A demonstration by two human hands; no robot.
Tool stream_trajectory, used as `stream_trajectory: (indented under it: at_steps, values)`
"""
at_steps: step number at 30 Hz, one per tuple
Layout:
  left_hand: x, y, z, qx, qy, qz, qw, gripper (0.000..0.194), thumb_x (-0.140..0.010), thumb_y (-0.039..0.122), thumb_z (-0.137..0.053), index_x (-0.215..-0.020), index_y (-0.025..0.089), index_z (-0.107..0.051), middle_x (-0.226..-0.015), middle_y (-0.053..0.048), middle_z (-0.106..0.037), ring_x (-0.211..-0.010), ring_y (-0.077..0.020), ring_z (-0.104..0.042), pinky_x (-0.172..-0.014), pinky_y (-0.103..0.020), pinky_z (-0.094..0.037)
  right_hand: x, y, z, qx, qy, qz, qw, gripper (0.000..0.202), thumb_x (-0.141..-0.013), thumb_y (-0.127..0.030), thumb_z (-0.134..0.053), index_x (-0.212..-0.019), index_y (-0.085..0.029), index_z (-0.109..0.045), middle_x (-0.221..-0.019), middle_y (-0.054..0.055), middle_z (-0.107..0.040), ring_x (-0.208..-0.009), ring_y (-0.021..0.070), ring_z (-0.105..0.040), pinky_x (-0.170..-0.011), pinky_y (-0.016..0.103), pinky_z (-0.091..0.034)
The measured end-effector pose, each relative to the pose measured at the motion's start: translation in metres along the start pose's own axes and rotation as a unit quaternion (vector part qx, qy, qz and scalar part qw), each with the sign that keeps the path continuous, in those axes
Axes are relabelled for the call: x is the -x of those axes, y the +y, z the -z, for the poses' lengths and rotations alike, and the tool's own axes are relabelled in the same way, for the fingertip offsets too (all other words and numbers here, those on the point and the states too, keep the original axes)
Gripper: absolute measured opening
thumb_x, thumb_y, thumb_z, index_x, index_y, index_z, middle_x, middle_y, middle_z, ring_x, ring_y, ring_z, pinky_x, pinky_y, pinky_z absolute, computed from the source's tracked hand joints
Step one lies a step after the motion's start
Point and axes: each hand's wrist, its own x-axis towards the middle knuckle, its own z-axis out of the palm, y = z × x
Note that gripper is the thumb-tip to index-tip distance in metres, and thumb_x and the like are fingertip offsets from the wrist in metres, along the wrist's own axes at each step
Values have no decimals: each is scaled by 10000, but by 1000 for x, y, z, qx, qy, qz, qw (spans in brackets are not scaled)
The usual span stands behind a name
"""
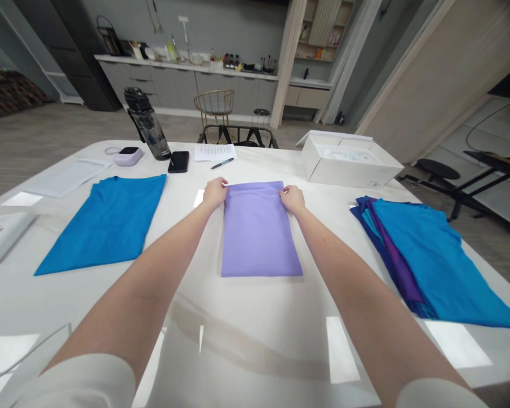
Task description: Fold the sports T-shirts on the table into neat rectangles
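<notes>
A folded lilac cloth [259,229] lay flat at the middle of the white bench [246,340], its long sides running away from the person. The left hand [215,192] pinched the cloth's far left corner, the grip closed on the fabric; the right hand [292,198] pinched the far right corner in the same way, its grip closed on the cloth too. To the left, apart from it, a blue shirt [106,224] lay spread flat. To the right sat a stack of blue and purple garments [425,260]. Beyond the cloth were a pen [222,164], a printed sheet [215,152], a black phone [179,161], a dark water bottle [147,122] and an open white box [348,160].
</notes>
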Motion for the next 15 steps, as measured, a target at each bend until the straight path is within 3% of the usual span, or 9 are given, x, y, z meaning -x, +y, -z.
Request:
stream_trajectory:
  at_steps: [6, 9, 12, 15]
  values:
    - [-3, 5, 8, -5, 23, -17, 1000, 212, -840, 191, -655, -1043, 224, -706, -999, -48, -732, -951, -209, -665, -879, -320, -490, 1, 1, 4, -5, 38, 13, 999, 272, -937, -405, -577, -1045, -222, -747, -1020, 95, -750, -997, 256, -681, -875, 345, -507]
    - [1, 11, 9, -23, 31, -35, 999, 230, -874, 182, -605, -1086, 219, -688, -1052, -60, -720, -991, -223, -658, -907, -341, -494, 4, 0, 6, -1, 28, 13, 1000, 297, -962, -401, -537, -1096, -220, -731, -1053, 100, -734, -1017, 267, -670, -889, 367, -510]
    - [19, 22, 2, -85, 60, -114, 988, 346, -903, 129, -509, -1208, 212, -649, -1239, -104, -655, -1152, -253, -604, -985, -380, -475, 13, -6, 5, 35, 48, 34, 998, 368, -964, -336, -533, -1277, -181, -651, -1230, 156, -668, -1136, 306, -620, -961, 438, -489]
    - [44, 42, -16, -134, 59, -222, 964, 412, -931, 108, -412, -1272, 191, -628, -1372, -128, -578, -1279, -258, -530, -1077, -393, -426, 26, -22, -5, 40, 88, 144, 985, 424, -983, -253, -457, -1372, -135, -574, -1358, 190, -587, -1257, 310, -542, -1060, 465, -430]
